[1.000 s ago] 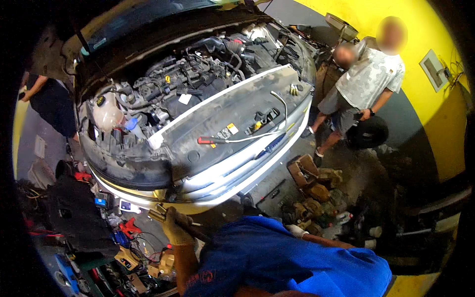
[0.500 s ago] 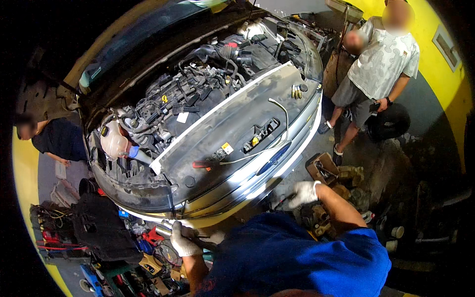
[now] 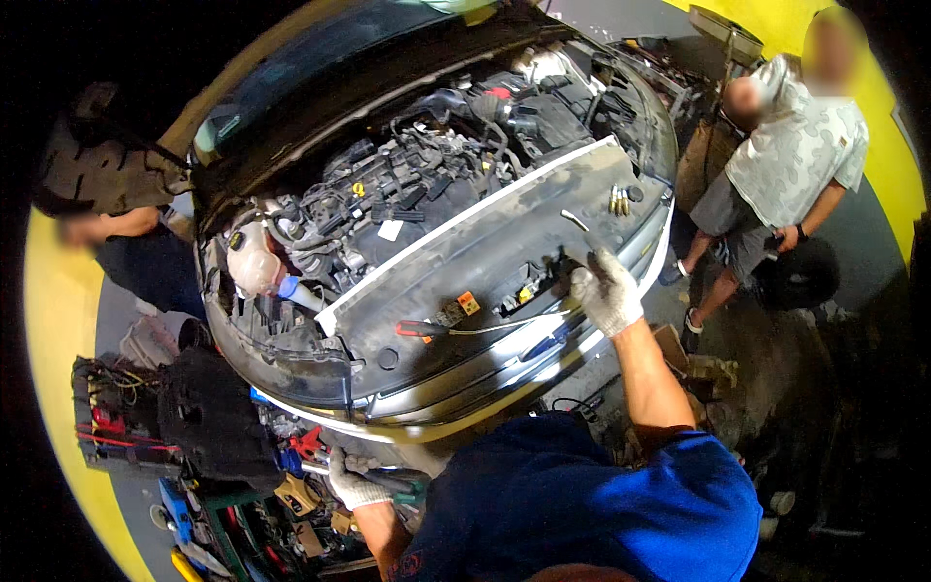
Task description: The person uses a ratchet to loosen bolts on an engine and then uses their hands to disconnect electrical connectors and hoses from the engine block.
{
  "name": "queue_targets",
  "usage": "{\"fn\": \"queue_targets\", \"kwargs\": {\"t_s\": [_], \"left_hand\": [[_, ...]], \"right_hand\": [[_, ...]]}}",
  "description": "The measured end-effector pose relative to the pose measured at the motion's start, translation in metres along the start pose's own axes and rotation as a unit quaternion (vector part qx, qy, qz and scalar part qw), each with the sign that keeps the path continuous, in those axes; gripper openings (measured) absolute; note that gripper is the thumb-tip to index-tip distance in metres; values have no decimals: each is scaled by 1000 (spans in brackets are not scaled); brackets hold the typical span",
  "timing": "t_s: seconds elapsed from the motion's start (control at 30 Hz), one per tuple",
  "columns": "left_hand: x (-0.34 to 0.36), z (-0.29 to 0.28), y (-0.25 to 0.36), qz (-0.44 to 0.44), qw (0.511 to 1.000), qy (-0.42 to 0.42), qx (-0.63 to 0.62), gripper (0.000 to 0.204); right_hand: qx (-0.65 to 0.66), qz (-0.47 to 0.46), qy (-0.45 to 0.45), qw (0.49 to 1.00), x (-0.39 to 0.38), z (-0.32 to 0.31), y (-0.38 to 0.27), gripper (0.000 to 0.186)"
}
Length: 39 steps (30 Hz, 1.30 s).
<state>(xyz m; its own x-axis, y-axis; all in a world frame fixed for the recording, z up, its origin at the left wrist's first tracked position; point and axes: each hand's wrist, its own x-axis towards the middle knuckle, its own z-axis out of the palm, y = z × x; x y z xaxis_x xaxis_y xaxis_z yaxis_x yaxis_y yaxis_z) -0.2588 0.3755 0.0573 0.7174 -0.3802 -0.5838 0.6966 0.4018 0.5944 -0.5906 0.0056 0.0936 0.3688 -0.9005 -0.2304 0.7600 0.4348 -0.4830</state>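
Note:
My right hand [image 3: 611, 294], in a white glove, reaches over the car's front panel [image 3: 538, 215]. Its fingers are apart, and it covers part of the pale, bendy shaft of a tool with a red-and-black handle [image 3: 421, 330]. The shaft's bent tip [image 3: 574, 221] shows beyond the fingers. Whether the hand touches the shaft is not clear. Low at the left, in front of the bumper, my gloved left hand [image 3: 351, 481] is closed around a silver rod-shaped tool [image 3: 315, 468], partly hidden by the glove. Several brass-coloured cylinders [image 3: 619, 202] stand beside a small dark cap [image 3: 635, 194].
The engine [image 3: 407, 184] lies exposed under the raised hood, with a coolant tank [image 3: 254, 262] at its left. Tools and parts crowd a box [image 3: 242, 524] at lower left. One person [image 3: 795, 165] stands at the right, another [image 3: 145, 257] at the left.
My right hand has moved up and forward from beside the bumper to over the front panel. My left hand has dropped slightly. The car has shifted right and down in view.

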Motion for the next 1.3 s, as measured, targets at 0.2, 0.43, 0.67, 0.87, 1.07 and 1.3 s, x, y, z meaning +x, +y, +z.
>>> {"fn": "queue_targets", "kwargs": {"t_s": [0.2,0.43,0.67,0.87,1.07,1.3], "left_hand": [[-19,-7,-2,39,997,60,-28,25],[-44,34,39,161,982,18,98,16],[-76,145,77,135,941,-126,283,23],[-29,39,120,160,963,-19,215,9],[-44,69,4,116,902,-112,400,22],[-60,-123,42,135,934,262,199,16]], "right_hand": [[-130,87,-72,985,27,34,59,20],[-812,-309,-209,449,115,97,74,21],[-622,-490,-478,381,91,180,63,18],[-855,-131,-170,472,101,125,-7,40],[-736,83,-450,499,-23,89,194,37],[-759,53,-469,449,7,57,257,36]]}}
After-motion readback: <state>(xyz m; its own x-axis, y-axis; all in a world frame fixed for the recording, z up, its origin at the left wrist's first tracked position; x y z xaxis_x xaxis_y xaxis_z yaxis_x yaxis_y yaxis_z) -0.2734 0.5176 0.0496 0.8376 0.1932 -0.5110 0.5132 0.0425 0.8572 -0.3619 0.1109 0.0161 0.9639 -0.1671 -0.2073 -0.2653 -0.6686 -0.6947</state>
